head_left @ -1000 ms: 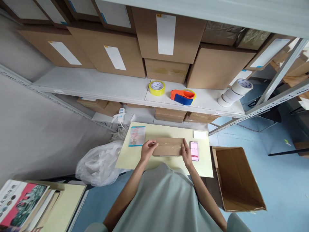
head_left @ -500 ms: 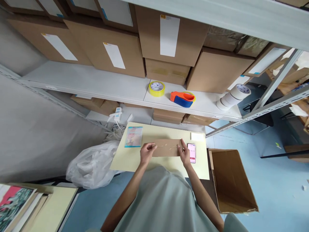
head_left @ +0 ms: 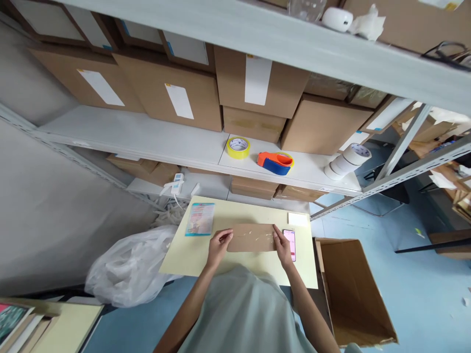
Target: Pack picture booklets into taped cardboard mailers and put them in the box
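Note:
A flat brown cardboard package [head_left: 251, 237] with clear tape along its top lies on a pale yellow table [head_left: 191, 255]. My left hand [head_left: 218, 245] grips its left end, fingers curled on the edge. At the right end my right hand [head_left: 283, 246] holds the package the same way. A phone [head_left: 290, 243] with a pink screen lies just right of my right hand. A blue-edged printed card [head_left: 199, 218] lies at the table's back left, and a white note [head_left: 298, 218] at its back right.
A white shelf [head_left: 147, 137] behind the table carries a yellow tape roll [head_left: 238, 147], an orange and blue tape dispenser [head_left: 275, 162], stacked white tape rolls [head_left: 348, 159] and brown cartons. An open cardboard box [head_left: 353, 289] stands on the floor at right. A white plastic bag [head_left: 128, 267] lies left.
The package has settled flat on the table between both hands. The view has tilted up and shifted slightly.

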The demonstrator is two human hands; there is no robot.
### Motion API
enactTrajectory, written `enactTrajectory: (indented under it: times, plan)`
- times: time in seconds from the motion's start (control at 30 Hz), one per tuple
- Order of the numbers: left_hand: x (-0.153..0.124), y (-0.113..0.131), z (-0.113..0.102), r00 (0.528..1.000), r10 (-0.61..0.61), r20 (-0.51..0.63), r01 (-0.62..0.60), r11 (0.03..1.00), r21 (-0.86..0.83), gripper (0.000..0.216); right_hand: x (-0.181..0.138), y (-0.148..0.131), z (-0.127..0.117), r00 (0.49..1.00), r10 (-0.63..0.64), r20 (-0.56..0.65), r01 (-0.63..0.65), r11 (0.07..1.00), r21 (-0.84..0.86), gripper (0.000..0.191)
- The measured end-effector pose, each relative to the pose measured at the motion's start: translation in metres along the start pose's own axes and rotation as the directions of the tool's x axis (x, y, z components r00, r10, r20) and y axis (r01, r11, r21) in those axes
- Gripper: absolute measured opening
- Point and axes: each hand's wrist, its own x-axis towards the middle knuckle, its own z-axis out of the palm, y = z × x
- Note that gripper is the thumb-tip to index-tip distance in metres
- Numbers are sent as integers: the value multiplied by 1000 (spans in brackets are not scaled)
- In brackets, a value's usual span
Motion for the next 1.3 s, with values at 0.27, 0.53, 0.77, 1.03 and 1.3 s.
enactTrajectory:
  times: [0.27, 0.53, 0.77, 1.03, 1.3]
  plan:
    - [11, 37, -7, 956, 282, 75, -292, 934, 206, 38, 18, -52, -10, 969, -242, -46, 228, 950, -212, 57]
    - [42, 166, 19, 799, 576, 171, -601, 755, 263, 24, 131, -221, -15, 680, -732, 44, 642, 565, -517, 47]
    - [38, 215, 42, 755, 646, 113, -655, 734, 177, 20, 214, -258, 29, 863, -474, 174, 364, 347, -864, 54]
    - [17, 199, 31, 763, 643, 62, -643, 748, 164, 21, 211, -248, 27, 884, -423, 196, 326, 260, -909, 55]
    - [-12, 176, 0, 812, 584, 3, -582, 808, 90, 24, 106, -203, -7, 726, -528, 440, 599, 172, -782, 71]
